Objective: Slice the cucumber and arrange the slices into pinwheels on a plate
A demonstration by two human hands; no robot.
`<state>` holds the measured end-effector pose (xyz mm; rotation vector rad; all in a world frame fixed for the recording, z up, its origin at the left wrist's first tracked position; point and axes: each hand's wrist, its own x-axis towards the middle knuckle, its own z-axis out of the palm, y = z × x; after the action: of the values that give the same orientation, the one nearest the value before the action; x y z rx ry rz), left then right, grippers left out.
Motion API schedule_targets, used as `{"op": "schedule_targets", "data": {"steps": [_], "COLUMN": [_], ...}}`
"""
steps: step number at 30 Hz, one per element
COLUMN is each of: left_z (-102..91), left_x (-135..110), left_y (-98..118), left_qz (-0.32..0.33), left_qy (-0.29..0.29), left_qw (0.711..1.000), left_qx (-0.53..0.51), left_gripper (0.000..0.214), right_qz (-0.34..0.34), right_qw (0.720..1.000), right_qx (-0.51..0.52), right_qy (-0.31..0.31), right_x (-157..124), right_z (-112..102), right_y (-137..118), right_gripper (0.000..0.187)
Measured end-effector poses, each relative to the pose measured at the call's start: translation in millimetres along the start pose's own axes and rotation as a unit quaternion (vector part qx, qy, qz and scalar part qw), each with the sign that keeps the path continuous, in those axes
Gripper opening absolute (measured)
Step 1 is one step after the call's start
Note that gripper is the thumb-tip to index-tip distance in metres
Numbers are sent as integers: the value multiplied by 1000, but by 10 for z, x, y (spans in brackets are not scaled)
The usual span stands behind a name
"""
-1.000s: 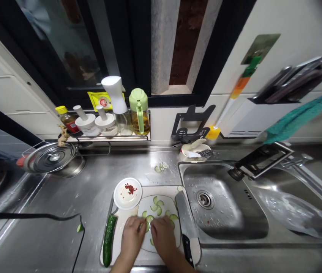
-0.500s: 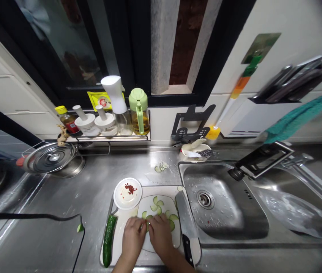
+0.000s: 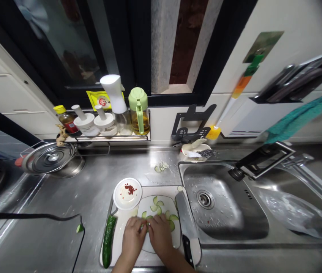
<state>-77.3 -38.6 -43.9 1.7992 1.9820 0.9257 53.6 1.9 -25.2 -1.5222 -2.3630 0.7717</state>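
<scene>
A white square plate with rounded corners sits on a pale cutting board on the brushed stainless-steel counter. Thin, pale-green cucumber slices, cut into half-moons, lie scattered over the plate's far half. The left hand and the right hand rest side by side on the near half of the plate, fingertips meeting around one slice at the plate's middle; the fingers are curled in narrow, pinching at it, though how firmly either grips cannot be told. The other slices lie just beyond the fingertips.

A whole cucumber, dark green and glossy, lies lengthwise along the board's left edge, just beside the left hand. A small round white dish holding red bits stands at the board's far left corner. A broad steel cleaver with a black handle lies along the board's right edge, next to the right hand. Beyond it opens the steel sink, its basin flecked with droplets. A few more slices lie loose on the counter further back.
</scene>
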Motion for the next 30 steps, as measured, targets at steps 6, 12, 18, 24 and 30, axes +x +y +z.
{"op": "schedule_targets", "data": {"steps": [6,12,18,24,30], "left_z": [0,-19,-33,-33,-77], "left_x": [6,10,9,10,13], "left_y": [-3,7,13,1,-19], "left_qz": [-1,-4,-6,-6,-16], "left_qy": [5,3,6,17,22], "left_qw": [1000,1000,1000,1000,1000], "left_qx": [0,-2,-3,-8,-10], "left_gripper": [13,11,11,11,13], "right_qz": [4,8,12,6,11], "right_qw": [1000,1000,1000,1000,1000], "right_qx": [5,5,-3,-8,4], "right_qy": [4,-1,-8,-6,3], "right_x": [3,-6,3,1,0], "right_z": [-12,-12,-39,-44,-38], "right_y": [2,16,-7,-22,-11], "right_gripper": [20,21,21,23,22]}}
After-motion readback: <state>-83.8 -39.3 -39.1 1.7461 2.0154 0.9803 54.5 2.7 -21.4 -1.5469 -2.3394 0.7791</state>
